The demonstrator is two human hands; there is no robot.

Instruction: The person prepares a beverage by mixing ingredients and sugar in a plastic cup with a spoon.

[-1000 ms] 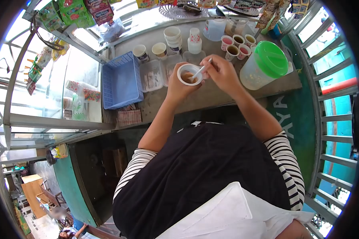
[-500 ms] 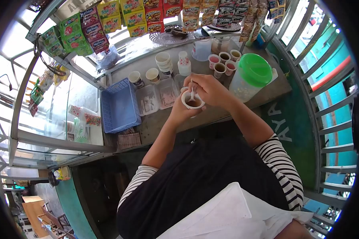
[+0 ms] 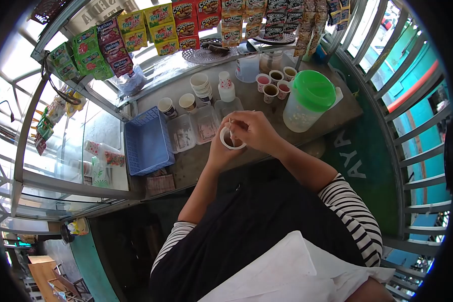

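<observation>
My left hand [image 3: 218,151] is wrapped round a small paper cup [image 3: 236,147] with brown drink in it. Over the cup's rim, my right hand [image 3: 256,129] pinches a thin light-coloured spoon [image 3: 231,124], its lower end inside the cup. The spoon's bowl is hidden. Clear plastic trays [image 3: 205,126] lie just beyond my hands, holding small pinkish packets. Several filled paper cups [image 3: 270,93] with red and dark drinks are grouped farther off, beside a clear pitcher [image 3: 298,117] with a green lid.
A blue plastic basket [image 3: 148,143] stands left on the counter. Behind the trays are stacked paper cups [image 3: 201,89] and a white cup stack [image 3: 226,92]. Drink sachets [image 3: 158,30] hang in strips overhead. A glass case [image 3: 85,131] borders the left, metal bars [image 3: 412,146] the right.
My hands and the cup have shifted slightly left and lower in view. My right hand has turned over the cup, covering more of the spoon. The surroundings shifted slightly with the camera.
</observation>
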